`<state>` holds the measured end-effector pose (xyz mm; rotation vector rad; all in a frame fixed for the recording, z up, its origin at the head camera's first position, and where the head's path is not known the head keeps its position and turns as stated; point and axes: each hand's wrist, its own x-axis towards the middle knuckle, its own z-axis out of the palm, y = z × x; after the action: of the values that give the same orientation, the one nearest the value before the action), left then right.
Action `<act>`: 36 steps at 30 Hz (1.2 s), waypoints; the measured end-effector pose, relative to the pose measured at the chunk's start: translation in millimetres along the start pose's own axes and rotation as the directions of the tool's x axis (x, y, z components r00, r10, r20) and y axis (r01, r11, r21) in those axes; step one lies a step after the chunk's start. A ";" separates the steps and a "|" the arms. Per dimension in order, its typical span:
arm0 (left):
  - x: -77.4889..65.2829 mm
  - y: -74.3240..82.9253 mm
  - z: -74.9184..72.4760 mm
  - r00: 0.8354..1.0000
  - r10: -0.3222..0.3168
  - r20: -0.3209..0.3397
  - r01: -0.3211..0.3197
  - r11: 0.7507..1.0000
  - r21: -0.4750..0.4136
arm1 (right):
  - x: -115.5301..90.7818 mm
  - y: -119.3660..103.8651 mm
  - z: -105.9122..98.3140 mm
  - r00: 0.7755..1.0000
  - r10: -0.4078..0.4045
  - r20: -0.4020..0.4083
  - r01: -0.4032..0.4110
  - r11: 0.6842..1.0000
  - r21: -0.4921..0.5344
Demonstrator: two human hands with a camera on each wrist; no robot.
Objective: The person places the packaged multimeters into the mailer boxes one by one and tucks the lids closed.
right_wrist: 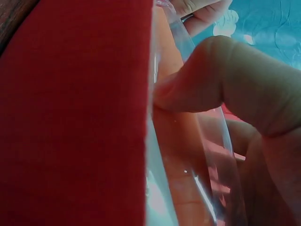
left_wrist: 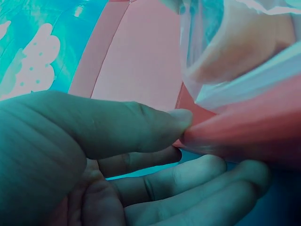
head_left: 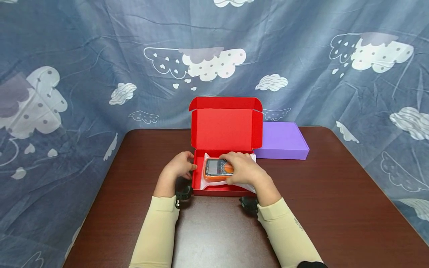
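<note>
An open red cardboard box (head_left: 223,128) stands on the table with its lid raised at the back. Inside it lies an orange and black multimeter (head_left: 213,168) in a clear plastic bag (head_left: 208,184), its screen toward the left. My right hand (head_left: 246,169) grips the multimeter from above over its dial end, and the thumb (right_wrist: 188,89) presses on the orange side through the plastic. At the box's left wall, my left hand (head_left: 179,166) pinches the edge, thumb (left_wrist: 155,125) on top and fingers (left_wrist: 197,176) along the outside.
A closed purple box (head_left: 281,139) sits behind and to the right of the red one. Both rest on a dark brown table (head_left: 335,208). A blue cloth (head_left: 100,74) with white clouds hangs behind the table and along its sides.
</note>
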<state>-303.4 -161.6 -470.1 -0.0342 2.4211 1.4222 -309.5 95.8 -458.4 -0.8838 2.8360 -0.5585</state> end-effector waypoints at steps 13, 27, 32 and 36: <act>-0.4 0.5 0.6 1.000 0.005 0.006 -0.005 1.000 -0.007 | 8.5 -1.1 7.4 1.000 0.001 0.016 -0.001 1.000 0.018; -0.3 1.6 1.5 1.000 0.004 -0.001 -0.004 1.000 0.024 | 9.6 1.9 10.8 1.000 -0.001 0.020 0.000 0.999 0.048; -0.5 1.3 1.3 1.000 0.002 -0.007 -0.002 1.000 0.030 | 11.1 4.4 13.8 1.000 -0.014 0.018 0.013 0.998 0.058; -1.5 2.0 1.4 1.000 -0.002 -0.012 0.003 1.000 0.031 | 12.4 5.2 15.7 1.000 -0.016 0.014 0.015 0.998 0.061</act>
<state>-302.0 -159.6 -468.6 -0.0389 2.4518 1.3869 -318.9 87.9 -474.9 -0.8959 2.7861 -0.6337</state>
